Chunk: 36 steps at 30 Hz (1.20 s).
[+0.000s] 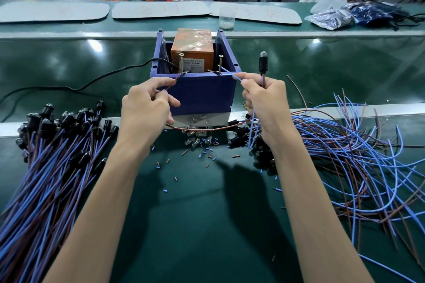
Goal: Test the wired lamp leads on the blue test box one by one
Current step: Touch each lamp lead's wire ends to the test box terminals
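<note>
Both hands (147, 103) (264, 99) press lamp leads (226, 71) to blue test box (204, 92) screws (181, 63).

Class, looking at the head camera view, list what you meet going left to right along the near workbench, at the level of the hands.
Bundled lamp leads → left hand → blue test box → right hand → loose tangle of blue and brown leads.

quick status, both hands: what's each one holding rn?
Left hand: closed, pinching the brown lead toward the left screw.
Right hand: closed on the blue lead and the lamp socket, held upright.
</note>
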### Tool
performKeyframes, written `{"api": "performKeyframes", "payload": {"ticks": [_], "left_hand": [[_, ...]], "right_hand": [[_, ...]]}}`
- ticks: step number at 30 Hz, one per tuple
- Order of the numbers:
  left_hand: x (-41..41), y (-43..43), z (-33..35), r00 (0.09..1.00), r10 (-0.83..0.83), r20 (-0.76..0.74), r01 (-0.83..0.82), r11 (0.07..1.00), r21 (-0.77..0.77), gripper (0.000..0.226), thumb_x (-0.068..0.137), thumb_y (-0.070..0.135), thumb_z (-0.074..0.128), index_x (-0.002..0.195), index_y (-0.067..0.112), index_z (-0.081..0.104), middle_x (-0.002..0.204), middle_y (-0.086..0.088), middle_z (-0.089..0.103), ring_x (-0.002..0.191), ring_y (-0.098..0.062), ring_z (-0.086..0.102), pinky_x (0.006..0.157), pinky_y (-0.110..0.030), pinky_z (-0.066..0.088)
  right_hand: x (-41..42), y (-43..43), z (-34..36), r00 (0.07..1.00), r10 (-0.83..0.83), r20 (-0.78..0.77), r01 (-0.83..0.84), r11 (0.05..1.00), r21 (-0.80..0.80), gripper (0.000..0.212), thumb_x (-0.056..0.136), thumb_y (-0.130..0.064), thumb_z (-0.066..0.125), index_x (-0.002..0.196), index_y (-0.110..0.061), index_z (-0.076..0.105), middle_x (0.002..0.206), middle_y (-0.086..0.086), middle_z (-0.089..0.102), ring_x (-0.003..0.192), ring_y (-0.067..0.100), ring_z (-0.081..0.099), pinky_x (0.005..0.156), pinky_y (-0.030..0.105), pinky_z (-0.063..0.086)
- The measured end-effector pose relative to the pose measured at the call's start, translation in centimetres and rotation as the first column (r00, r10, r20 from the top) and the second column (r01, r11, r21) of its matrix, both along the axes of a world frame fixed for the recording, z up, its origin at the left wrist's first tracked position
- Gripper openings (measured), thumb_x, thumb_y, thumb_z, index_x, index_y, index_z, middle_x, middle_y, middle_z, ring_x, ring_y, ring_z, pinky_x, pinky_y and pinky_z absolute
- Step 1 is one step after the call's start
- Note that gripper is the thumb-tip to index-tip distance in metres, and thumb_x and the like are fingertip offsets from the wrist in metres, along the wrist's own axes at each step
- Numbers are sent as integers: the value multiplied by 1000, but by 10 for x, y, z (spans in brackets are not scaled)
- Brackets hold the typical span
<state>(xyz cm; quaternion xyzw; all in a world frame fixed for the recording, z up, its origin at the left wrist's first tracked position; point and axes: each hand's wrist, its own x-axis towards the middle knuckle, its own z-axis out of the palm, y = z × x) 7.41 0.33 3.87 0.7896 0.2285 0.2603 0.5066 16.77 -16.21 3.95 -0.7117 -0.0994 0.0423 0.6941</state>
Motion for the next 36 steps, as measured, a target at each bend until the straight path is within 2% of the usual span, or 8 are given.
{"api": "performKeyframes", "payload": {"ticks": [5,14,24,36], "left_hand": [[0,-3,0,1000,-15,-7,15,1000,2,38,95,6,40,87,33,65,56,18,64,36,-4,49,56,-24,45],[0,2,-2,985,121,119,-111,990,-91,23,98,9,43,105,21,61,59,9,65,42,-9,61,56,-24,50],[1,-4,-6,996,44,78,-40,998,-48,26,99,9,45,104,25,65,58,17,67,41,-5,58,52,-13,47],[1,-3,-5,995,49,83,-46,998,-42,26,97,8,46,98,24,66,54,17,64,38,-4,54,48,-12,44]], "right_hand": [[2,-1,-1,1000,-17,-14,17,1000,-2,32,89,-6,49,76,-23,73,46,-13,32,46,7,23,45,17,23],[3,-3,-2,999,-28,-31,29,999,31,33,89,-3,47,74,-21,72,41,-16,34,42,6,21,41,16,22],[2,-3,-3,999,-24,-33,25,999,32,31,89,-4,48,77,-20,72,45,-12,30,44,8,19,42,18,20],[3,-5,-3,999,-24,-23,24,1000,20,27,88,-6,53,77,-19,74,47,-11,30,44,8,20,41,17,22]]}}
